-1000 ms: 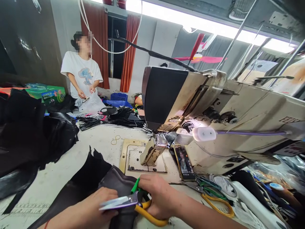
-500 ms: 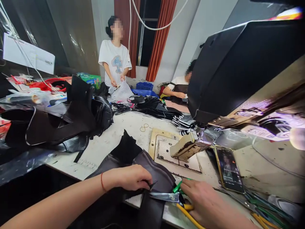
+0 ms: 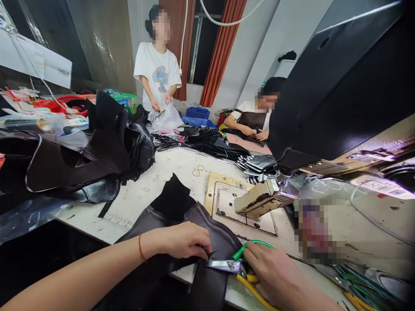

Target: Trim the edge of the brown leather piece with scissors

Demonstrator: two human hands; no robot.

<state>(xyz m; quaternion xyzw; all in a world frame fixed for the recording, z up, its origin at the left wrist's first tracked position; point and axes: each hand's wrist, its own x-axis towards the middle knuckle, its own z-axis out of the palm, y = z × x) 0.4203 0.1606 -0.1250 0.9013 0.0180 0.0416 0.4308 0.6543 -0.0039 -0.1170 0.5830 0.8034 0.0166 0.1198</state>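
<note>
A dark leather-like piece [image 3: 212, 220] with a black fabric flap [image 3: 173, 196] lies over the table's front edge. My left hand [image 3: 186, 242] pinches the edge of this piece, its fingertips closed on the material. In my right hand [image 3: 274, 270] are scissors [image 3: 223, 265] with one green and one yellow handle. Their blades point left, at the pinched edge just beside my left fingertips. The blades look nearly closed, and their tips meet the dark material, so I cannot tell whether they are cutting.
Behind the work is a sewing machine's bed and arm [image 3: 259, 201], with a dark machine head [image 3: 330, 95] overhanging on the right. Dark cut pieces [image 3: 84, 164] are heaped at left. More tools [image 3: 359, 280] lie at right. Two people [image 3: 158, 73] work across the table.
The view has shifted slightly, showing more of the seated person at right. The scissor blades look closer together than before. My left hand keeps its pinch on the dark piece.
</note>
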